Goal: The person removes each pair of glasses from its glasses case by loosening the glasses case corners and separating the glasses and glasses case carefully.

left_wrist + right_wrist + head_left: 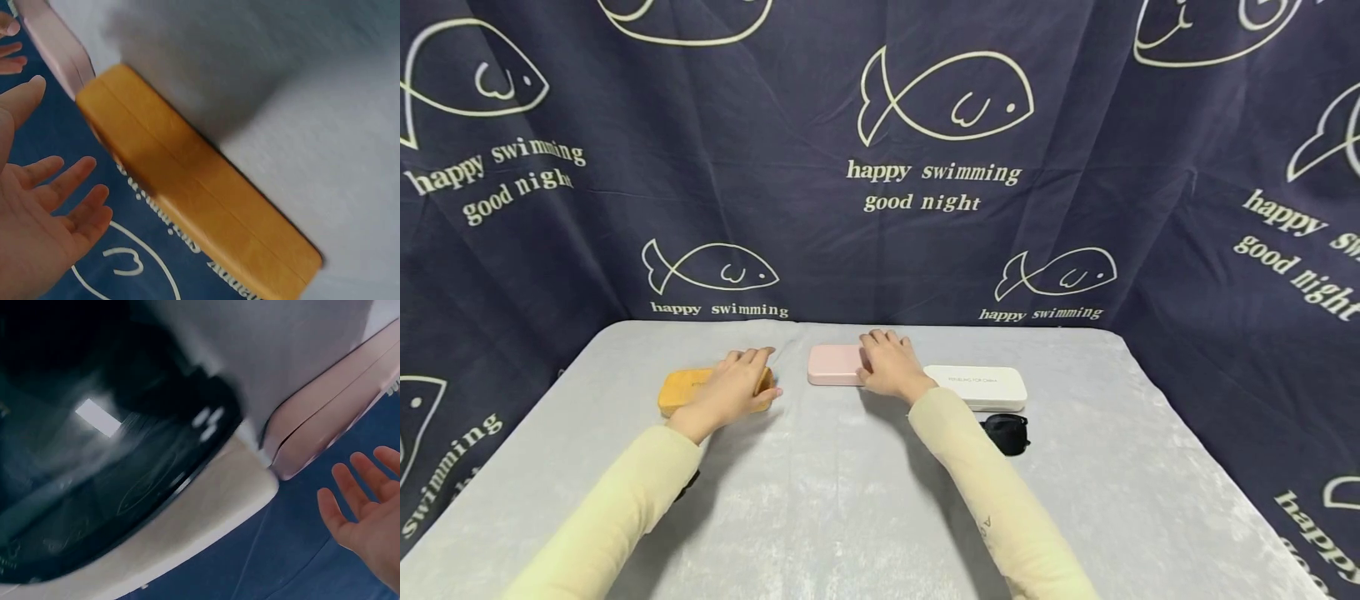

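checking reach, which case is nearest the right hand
The pink case, in the middle, partly hidden by the right hand; the orange case is left, the white case right.

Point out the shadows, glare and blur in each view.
Head: soft shadows on the tablecloth; left wrist: a dark, fuzzy-edged shadow beside the orange case; right wrist: a bright rectangular glare on the dark lens, which is blurred toward its upper right.
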A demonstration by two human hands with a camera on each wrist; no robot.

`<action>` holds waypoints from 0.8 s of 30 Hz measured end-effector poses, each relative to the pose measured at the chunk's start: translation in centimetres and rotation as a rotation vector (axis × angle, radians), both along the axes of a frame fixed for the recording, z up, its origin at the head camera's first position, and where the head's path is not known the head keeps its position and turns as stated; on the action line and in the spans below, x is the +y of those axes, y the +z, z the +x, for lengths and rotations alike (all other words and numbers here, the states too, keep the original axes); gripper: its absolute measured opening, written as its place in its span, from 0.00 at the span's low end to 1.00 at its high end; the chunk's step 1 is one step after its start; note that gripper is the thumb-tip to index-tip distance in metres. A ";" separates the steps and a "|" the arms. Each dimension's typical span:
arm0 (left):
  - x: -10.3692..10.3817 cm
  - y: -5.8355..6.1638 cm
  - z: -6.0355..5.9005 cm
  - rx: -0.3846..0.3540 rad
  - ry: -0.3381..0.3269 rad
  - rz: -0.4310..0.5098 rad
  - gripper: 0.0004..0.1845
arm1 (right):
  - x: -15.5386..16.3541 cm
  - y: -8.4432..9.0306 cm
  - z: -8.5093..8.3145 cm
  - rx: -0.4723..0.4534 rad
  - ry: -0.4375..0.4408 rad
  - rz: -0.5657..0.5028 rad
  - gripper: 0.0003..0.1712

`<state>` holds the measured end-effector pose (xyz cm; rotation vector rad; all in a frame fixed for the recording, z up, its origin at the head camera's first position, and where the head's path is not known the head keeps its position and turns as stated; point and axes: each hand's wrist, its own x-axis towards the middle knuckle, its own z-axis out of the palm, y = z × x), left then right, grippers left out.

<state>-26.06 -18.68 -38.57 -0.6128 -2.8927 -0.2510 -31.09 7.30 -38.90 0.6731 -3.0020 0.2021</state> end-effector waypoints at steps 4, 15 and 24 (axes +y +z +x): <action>1.1 -0.4 -0.2 0.015 -0.010 -0.006 0.34 | 1.2 0.3 -0.2 -0.045 -0.025 0.022 0.38; 3.5 -1.2 -1.6 -0.018 0.031 -0.046 0.34 | 3.9 -0.2 -0.8 -0.077 -0.053 0.044 0.42; 4.9 -1.9 -2.9 -0.033 0.063 -0.082 0.36 | 4.9 -0.7 -1.0 -0.096 -0.059 0.030 0.44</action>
